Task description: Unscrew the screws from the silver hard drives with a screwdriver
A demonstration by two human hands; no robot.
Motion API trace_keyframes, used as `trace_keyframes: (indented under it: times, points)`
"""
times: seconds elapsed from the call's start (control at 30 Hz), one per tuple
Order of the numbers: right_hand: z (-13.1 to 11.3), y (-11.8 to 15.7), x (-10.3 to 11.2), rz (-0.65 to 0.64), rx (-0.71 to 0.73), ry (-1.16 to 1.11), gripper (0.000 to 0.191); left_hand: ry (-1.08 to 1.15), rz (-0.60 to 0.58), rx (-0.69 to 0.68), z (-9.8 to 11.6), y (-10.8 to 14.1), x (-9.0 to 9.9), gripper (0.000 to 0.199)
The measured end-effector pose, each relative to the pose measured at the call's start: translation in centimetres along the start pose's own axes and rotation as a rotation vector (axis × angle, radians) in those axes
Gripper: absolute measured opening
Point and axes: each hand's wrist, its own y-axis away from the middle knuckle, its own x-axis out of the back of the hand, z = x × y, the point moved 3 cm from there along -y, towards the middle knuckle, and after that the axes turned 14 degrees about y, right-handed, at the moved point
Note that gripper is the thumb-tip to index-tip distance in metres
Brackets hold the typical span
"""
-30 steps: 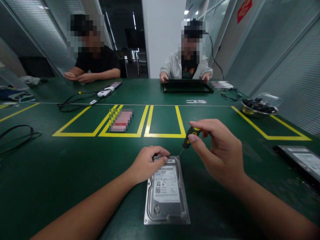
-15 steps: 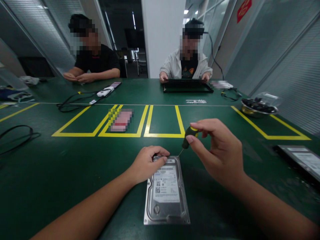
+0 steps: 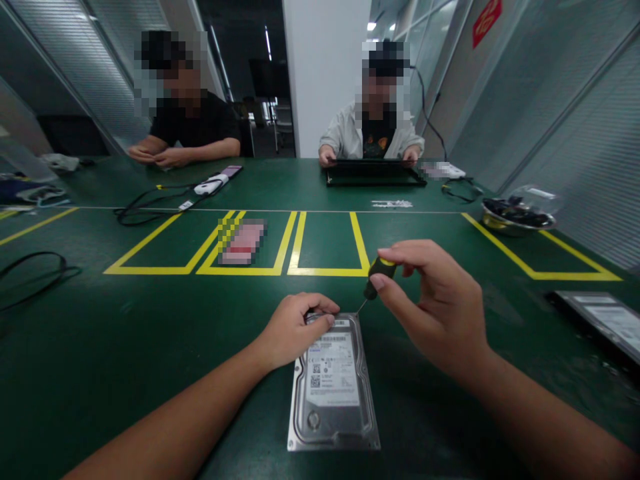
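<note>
A silver hard drive (image 3: 333, 393) with a white printed label lies flat on the green table in front of me. My left hand (image 3: 299, 327) grips its far left corner, with the thumb on the label side and the fingers curled over the far edge. Between thumb and fingers, my right hand (image 3: 430, 300) holds a short screwdriver (image 3: 380, 277) with a dark green and yellow handle. The screwdriver is tilted, and its thin shaft reaches down to the drive's far right corner. The screw under the tip is too small to make out.
Another hard drive (image 3: 600, 323) lies at the right, with small bits near it. Yellow tape (image 3: 327, 272) marks rectangles beyond my hands. A metal bowl (image 3: 519, 217) of dark parts stands at far right. Two people sit opposite; one holds a black frame (image 3: 375, 181).
The screwdriver handle and my right fingers have shifted very slightly, with the tip still at the same corner. My left hand and the hard drive have stayed in place.
</note>
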Motion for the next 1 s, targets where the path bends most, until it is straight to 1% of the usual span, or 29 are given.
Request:
trace_keyframes:
  times: [0.13, 0.3, 0.5, 0.73, 1.0]
  points:
    - [0.04, 0.10, 0.00, -0.010, -0.009, -0.018, 0.030, -0.006, 0.000, 0.006, 0.08, -0.03, 0.01, 0.018]
    - [-0.06, 0.09, 0.01, 0.009, -0.003, -0.018, 0.028, 0.002, -0.007, 0.010, 0.10, -0.12, -0.01, 0.018]
    - [-0.14, -0.06, -0.09, -0.012, -0.013, 0.014, 0.028, -0.008, -0.010, 0.014, 0.10, -0.09, 0.00, 0.019]
    - [-0.07, 0.14, -0.05, -0.034, -0.044, -0.041, 0.033, -0.007, -0.007, 0.018, 0.28, -0.13, 0.00, 0.019]
    - [-0.02, -0.02, 0.07, -0.033, -0.043, 0.004, 0.028, 0.001, -0.010, 0.013, 0.10, -0.11, 0.00, 0.018]
